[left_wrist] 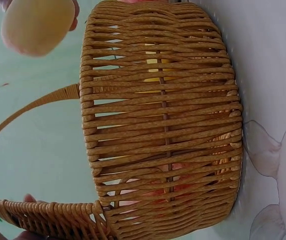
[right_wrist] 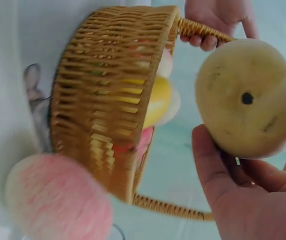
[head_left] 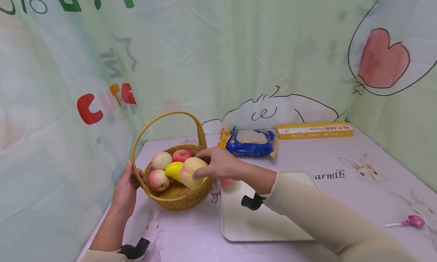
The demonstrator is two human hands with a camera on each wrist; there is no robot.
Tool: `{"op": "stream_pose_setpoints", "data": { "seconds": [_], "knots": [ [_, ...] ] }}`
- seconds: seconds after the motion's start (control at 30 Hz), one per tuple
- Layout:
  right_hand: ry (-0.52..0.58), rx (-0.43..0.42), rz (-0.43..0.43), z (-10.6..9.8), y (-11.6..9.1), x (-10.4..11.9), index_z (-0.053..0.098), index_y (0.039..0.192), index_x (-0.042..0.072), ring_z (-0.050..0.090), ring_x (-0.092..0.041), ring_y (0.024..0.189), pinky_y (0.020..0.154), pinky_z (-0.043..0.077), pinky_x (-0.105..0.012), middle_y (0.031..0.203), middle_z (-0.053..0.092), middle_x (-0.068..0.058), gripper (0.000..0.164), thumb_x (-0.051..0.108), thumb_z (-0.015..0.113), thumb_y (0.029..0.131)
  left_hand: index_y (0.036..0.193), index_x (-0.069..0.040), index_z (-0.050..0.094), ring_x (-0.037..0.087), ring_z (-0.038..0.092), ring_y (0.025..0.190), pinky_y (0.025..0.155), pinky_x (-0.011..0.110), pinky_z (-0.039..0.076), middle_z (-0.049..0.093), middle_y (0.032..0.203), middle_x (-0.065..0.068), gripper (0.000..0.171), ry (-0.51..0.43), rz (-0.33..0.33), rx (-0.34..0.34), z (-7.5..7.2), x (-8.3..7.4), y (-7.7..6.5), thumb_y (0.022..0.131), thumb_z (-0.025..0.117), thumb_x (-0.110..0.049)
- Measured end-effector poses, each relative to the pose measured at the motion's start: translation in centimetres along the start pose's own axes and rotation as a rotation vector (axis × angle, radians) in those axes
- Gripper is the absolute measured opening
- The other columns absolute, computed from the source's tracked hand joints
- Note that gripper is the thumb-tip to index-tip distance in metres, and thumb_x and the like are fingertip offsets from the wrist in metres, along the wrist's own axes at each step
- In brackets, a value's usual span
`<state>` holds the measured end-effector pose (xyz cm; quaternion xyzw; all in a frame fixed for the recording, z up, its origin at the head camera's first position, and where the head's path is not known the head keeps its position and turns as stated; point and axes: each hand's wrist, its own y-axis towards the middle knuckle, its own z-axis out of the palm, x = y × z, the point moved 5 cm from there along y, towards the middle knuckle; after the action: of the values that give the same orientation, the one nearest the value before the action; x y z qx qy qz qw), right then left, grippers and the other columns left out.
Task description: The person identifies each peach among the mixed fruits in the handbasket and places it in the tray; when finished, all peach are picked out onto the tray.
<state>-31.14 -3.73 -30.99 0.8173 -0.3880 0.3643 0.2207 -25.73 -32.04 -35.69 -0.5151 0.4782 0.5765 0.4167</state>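
Note:
My right hand [head_left: 222,163] grips a pale yellow and pink peach [head_left: 192,170] above the right side of a wicker basket [head_left: 177,204]. In the right wrist view, a dark spot marks the end of this peach [right_wrist: 233,125], which sits between thumb and fingers. My left hand [head_left: 123,191] holds the basket's arched handle [head_left: 135,150] near its left base, fingers curled round it. Inside the basket lie a red apple [head_left: 182,155], a yellow banana [head_left: 173,171], a pale peach [head_left: 162,160] and a redder peach [head_left: 159,180]. The held peach partly covers the banana.
Right of the basket is a cream tray [head_left: 266,226] with a pink peach [head_left: 228,182] at its far left corner, partly behind my right arm. Farther back lie a blue packet [head_left: 250,150] and a long yellow box [head_left: 314,131]. A lollipop [head_left: 414,221] lies far right.

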Motion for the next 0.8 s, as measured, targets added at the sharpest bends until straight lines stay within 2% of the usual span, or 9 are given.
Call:
{"op": "stream_pose_setpoints", "data": {
  "seconds": [0.23, 0.53, 0.67, 0.8],
  "knots": [
    [0.107, -0.059, -0.003, -2.4, -2.4, -2.0, 0.067, 0.134, 0.011, 0.064, -0.019, 0.101, 0.089, 0.056, -0.033, 0.115, 0.072, 0.0, 0.06, 0.036, 0.084, 0.082, 0.093, -0.016, 0.058, 0.012, 0.053, 0.089, 0.088, 0.027, 0.042, 0.058, 0.087, -0.008, 0.051, -0.002, 0.002, 0.0, -0.2, -0.2, -0.1, 0.11, 0.032, -0.057],
    [0.134, -0.187, -0.014, -4.9, -5.1, -5.0, 0.065, 0.132, 0.009, 0.066, -0.021, 0.098, 0.082, 0.057, -0.034, 0.115, 0.071, -0.007, 0.057, 0.027, 0.084, 0.082, 0.096, -0.017, 0.056, 0.013, 0.051, 0.092, 0.089, 0.027, 0.041, 0.057, 0.088, -0.007, 0.05, 0.005, -0.011, 0.004, -0.4, -0.2, -0.2, 0.11, 0.031, -0.058],
    [0.149, -0.22, 0.02, -5.7, -6.0, -6.7, 0.063, 0.135, 0.005, 0.066, -0.023, 0.1, 0.082, 0.058, -0.034, 0.119, 0.07, -0.011, 0.061, 0.024, 0.085, 0.082, 0.096, -0.017, 0.056, 0.013, 0.051, 0.091, 0.089, 0.028, 0.041, 0.057, 0.089, -0.006, 0.049, 0.005, -0.014, 0.009, -0.2, -0.2, -0.2, 0.11, 0.031, -0.057],
    [0.105, -0.242, 0.056, -6.4, -6.8, -8.4, 0.061, 0.136, 0.005, 0.065, -0.025, 0.103, 0.083, 0.058, -0.035, 0.123, 0.068, -0.013, 0.062, 0.027, 0.084, 0.083, 0.097, -0.014, 0.056, 0.013, 0.051, 0.089, 0.089, 0.028, 0.041, 0.057, 0.088, -0.006, 0.051, -0.001, -0.012, 0.009, 0.0, -0.2, -0.3, 0.11, 0.032, -0.057]
  ]
}}
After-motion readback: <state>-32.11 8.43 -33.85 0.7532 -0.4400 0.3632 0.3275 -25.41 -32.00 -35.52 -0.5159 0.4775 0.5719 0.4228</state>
